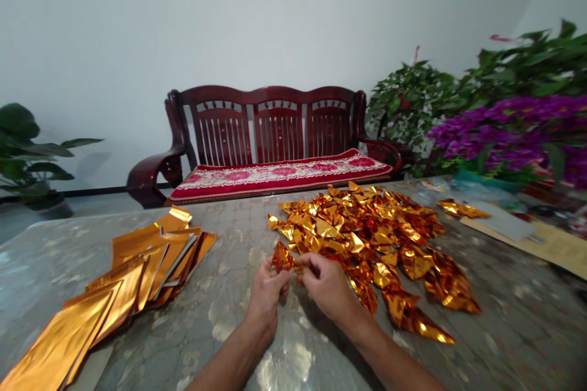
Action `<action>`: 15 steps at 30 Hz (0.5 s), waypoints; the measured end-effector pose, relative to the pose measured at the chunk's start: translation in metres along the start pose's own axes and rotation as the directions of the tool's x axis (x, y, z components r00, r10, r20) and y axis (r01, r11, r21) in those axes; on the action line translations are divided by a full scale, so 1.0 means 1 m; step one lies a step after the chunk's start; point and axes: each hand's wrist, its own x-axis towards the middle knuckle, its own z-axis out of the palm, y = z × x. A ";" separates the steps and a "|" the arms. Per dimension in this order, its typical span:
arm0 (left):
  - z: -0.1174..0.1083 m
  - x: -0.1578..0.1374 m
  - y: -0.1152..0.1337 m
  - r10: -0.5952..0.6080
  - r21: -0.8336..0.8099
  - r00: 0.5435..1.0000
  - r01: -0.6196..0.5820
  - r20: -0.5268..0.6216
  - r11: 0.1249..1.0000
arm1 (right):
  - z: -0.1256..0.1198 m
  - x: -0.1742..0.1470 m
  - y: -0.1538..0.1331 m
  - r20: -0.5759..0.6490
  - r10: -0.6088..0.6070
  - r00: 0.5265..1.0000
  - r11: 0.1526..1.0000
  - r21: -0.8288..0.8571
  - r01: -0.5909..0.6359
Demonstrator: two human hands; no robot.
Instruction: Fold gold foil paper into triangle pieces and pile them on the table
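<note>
One foil [282,255] is pinched by the left hand [266,287] and right hand [324,284]. A fold seems to be shaped; gentle pressing may be needed next.

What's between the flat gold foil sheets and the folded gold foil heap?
Head view: patterned grey tabletop, plus the left hand holding a small folded gold foil piece.

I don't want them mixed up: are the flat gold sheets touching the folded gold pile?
Apart. The head view shows a strip of patterned tabletop between the flat gold sheets and the folded gold pile.
</note>
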 end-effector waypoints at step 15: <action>-0.004 0.005 -0.005 0.086 0.250 0.989 -0.114 0.122 0.961 | -0.049 0.015 0.012 -0.373 -0.239 0.897 0.932 -0.347 0.104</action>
